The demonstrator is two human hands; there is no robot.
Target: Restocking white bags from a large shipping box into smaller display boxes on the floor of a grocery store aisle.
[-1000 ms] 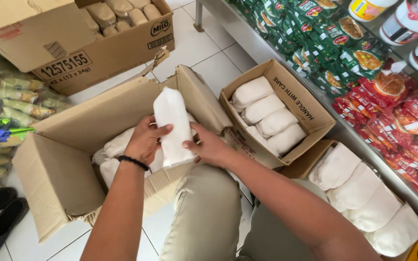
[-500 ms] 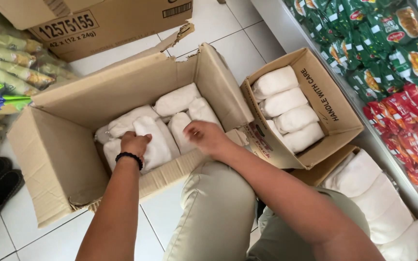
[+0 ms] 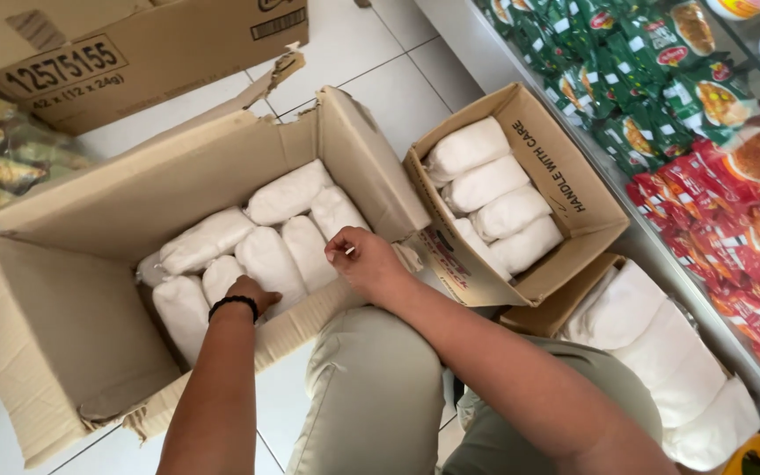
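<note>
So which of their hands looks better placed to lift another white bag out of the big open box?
Probably the left hand: it reaches down inside the large cardboard box and rests on the white bags at the near side. The right hand is curled at the box's near edge, above the bags rather than on one.

Left hand and right hand over white packets inside big open cardboard box.
</note>
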